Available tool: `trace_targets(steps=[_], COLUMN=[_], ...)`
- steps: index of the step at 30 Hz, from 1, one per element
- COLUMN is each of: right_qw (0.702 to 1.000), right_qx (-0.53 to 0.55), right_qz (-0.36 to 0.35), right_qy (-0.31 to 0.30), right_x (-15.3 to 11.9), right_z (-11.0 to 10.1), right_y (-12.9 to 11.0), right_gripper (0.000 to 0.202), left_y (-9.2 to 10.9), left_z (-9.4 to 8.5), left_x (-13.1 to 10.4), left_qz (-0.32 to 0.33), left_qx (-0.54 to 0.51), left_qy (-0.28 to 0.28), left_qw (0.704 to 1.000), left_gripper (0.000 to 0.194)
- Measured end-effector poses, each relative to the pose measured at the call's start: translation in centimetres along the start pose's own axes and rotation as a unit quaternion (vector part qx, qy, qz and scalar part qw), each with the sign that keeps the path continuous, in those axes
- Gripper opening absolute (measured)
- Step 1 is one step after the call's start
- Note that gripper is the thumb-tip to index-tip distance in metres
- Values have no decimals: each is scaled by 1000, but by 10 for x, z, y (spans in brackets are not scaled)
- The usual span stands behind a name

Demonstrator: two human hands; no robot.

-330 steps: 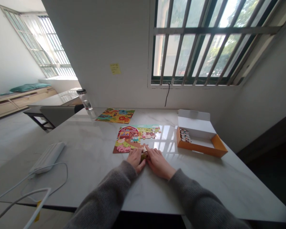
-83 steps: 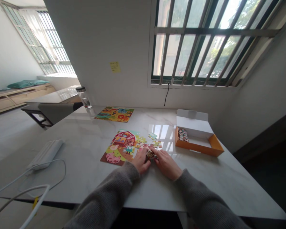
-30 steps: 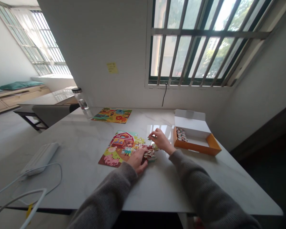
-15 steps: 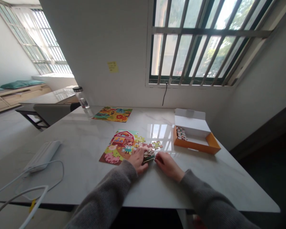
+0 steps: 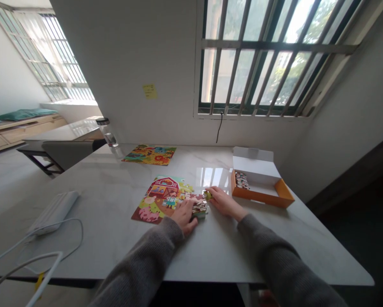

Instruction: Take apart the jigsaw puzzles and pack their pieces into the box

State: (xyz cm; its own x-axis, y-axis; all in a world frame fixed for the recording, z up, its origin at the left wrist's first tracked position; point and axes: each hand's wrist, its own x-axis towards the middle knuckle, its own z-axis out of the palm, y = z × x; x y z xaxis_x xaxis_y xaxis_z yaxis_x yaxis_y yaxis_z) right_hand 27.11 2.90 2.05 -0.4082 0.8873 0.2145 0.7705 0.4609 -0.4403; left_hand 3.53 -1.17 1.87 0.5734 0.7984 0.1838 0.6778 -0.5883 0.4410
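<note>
A stack of puzzle pieces (image 5: 199, 209) stands on the table, with the fingers of my left hand (image 5: 184, 215) wrapped round its left side. Just beyond it, my right hand (image 5: 222, 201) pinches a green puzzle piece (image 5: 207, 195) near the tabletop. The farm puzzle (image 5: 161, 196), with a red barn and a pink pig, lies to the left and partly behind my left hand. Loose pieces touch or lie close to its right side. My left fingers hide part of the stack and of the puzzle's lower edge.
An open orange box (image 5: 262, 196) holding more pieces sits at the right. Behind lie a jungle puzzle (image 5: 151, 154) and a bottle (image 5: 108, 133). A white power strip (image 5: 55, 212) with cables (image 5: 81, 232) is at the left.
My right hand has moved from beside the stack forward to the green piece and taken hold of it. My left hand stays at the stack.
</note>
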Motion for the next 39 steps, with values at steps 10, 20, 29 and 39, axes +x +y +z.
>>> trace_targets(steps=[10,20,29,39], right_qw=[908,957,981,998], right_qx=[408,288,187,42], right_qz=[95,37,36,43], right_qy=[20,-7,41,21], right_x=[-23,-29,-7,14], right_z=[-27,7,8,16], right_y=[-14,-46,-25,-18], right_gripper=[25,23,15,27], left_y=[-4,0,5,4], left_z=[5,3,-3,-3], left_x=[2,2,0,-3], left_qz=[-24,-43,-18,18], left_qx=[-12,-2,-32,-29], left_qy=[12,7,-11,-2], left_qw=[1000,999,999,999], left_gripper=[53,65,45,44])
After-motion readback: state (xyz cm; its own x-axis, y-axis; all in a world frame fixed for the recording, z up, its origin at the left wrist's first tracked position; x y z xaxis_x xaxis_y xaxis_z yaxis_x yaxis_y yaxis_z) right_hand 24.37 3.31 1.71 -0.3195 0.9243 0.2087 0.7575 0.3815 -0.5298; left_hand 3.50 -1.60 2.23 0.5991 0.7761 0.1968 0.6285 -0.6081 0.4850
